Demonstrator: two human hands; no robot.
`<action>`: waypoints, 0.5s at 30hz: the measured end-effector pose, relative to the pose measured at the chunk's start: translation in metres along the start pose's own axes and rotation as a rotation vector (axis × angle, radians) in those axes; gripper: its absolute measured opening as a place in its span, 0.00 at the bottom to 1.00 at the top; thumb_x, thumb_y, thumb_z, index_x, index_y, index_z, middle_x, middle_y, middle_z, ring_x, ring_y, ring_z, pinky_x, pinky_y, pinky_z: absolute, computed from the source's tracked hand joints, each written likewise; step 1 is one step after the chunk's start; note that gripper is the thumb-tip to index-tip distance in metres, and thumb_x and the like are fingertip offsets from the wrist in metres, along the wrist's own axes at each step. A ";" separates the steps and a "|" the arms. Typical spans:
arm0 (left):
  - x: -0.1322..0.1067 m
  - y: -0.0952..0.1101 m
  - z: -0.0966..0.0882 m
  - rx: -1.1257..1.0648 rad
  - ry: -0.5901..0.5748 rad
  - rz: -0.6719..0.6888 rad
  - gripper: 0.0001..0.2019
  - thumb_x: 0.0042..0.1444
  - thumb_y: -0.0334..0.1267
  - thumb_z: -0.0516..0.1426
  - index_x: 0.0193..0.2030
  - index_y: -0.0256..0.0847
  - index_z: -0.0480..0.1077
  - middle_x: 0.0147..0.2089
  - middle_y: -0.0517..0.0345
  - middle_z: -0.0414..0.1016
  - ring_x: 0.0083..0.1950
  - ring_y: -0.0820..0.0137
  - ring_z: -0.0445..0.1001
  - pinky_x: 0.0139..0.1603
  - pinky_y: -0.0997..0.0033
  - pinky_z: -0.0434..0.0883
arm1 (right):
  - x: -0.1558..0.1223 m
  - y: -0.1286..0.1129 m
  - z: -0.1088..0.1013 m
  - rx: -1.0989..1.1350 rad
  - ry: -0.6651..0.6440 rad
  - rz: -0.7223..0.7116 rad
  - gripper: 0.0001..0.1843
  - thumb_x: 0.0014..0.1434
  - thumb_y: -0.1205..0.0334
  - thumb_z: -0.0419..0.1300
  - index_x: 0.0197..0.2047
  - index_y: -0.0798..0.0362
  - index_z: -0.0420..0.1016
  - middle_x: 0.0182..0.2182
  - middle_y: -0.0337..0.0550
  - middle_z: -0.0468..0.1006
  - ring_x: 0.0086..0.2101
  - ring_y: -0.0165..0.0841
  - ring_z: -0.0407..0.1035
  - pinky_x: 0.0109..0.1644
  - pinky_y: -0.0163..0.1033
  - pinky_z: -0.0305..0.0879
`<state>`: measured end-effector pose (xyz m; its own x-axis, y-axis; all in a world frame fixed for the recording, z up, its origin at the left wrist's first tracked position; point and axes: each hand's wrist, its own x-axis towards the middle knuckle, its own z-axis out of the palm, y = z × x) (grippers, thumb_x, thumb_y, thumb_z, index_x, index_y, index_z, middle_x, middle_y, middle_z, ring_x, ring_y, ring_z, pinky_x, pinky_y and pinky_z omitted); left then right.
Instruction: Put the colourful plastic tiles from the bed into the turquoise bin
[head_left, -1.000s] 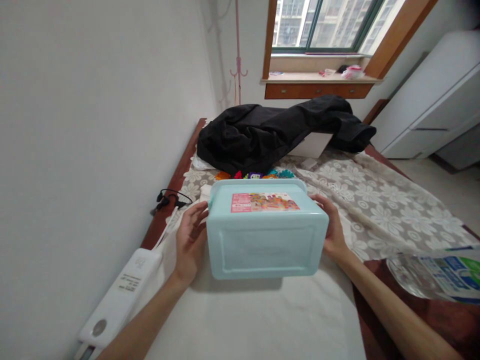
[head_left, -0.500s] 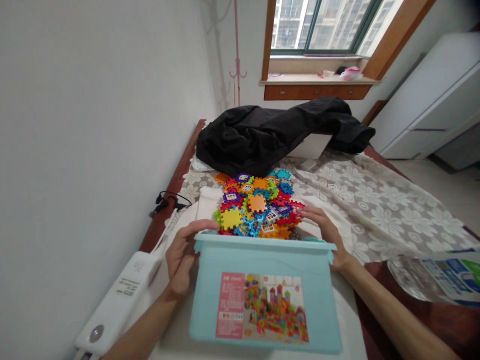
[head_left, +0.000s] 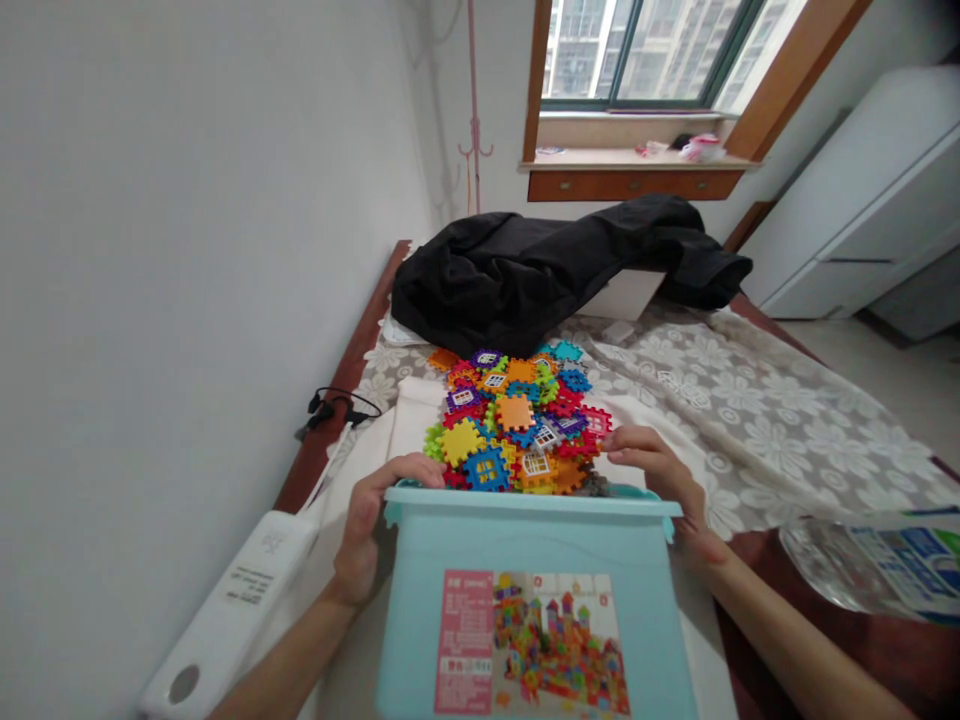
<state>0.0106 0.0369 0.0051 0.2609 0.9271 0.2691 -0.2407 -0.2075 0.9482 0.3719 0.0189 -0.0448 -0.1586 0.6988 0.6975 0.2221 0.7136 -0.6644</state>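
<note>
I hold a light blue plastic box by its two ends, its labelled side facing me. My left hand grips the left end, with fingers curled over the rim. On the right end my right hand does the same. Just beyond the box's rim lies a heap of colourful interlocking toy tiles on the white cloth.
A black jacket is draped over a white box at the back. A flowered lace cloth covers the right side. A white power strip and black cable lie by the wall. A clear plastic bottle lies at right.
The box was upside down over the cloth a second ago. I have lifted and drawn it back towards me, uncovering the heap of tiles, and it now sits lower and closer.
</note>
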 end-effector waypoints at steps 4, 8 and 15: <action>-0.002 0.003 -0.003 -0.031 -0.076 0.090 0.23 0.66 0.60 0.55 0.39 0.42 0.80 0.33 0.53 0.70 0.40 0.60 0.66 0.49 0.58 0.65 | -0.003 -0.018 0.006 -0.040 -0.112 -0.063 0.38 0.68 0.27 0.46 0.64 0.42 0.75 0.46 0.51 0.79 0.46 0.48 0.75 0.54 0.61 0.73; -0.003 0.012 -0.002 -0.064 -0.156 0.152 0.23 0.67 0.58 0.53 0.39 0.43 0.81 0.31 0.53 0.65 0.38 0.60 0.64 0.47 0.55 0.63 | -0.001 -0.031 0.014 -0.006 -0.052 -0.205 0.45 0.63 0.21 0.50 0.68 0.45 0.72 0.39 0.49 0.81 0.38 0.45 0.76 0.43 0.55 0.76; -0.004 0.024 0.008 -0.031 -0.110 0.156 0.19 0.70 0.49 0.54 0.34 0.45 0.82 0.24 0.54 0.69 0.32 0.62 0.64 0.43 0.55 0.63 | -0.002 -0.031 0.012 0.100 -0.067 -0.186 0.41 0.65 0.28 0.56 0.70 0.47 0.68 0.37 0.48 0.83 0.36 0.43 0.78 0.40 0.51 0.76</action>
<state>0.0111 0.0255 0.0277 0.3185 0.8441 0.4313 -0.3149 -0.3349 0.8880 0.3538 -0.0039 -0.0286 -0.2519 0.5540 0.7935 0.0872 0.8296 -0.5515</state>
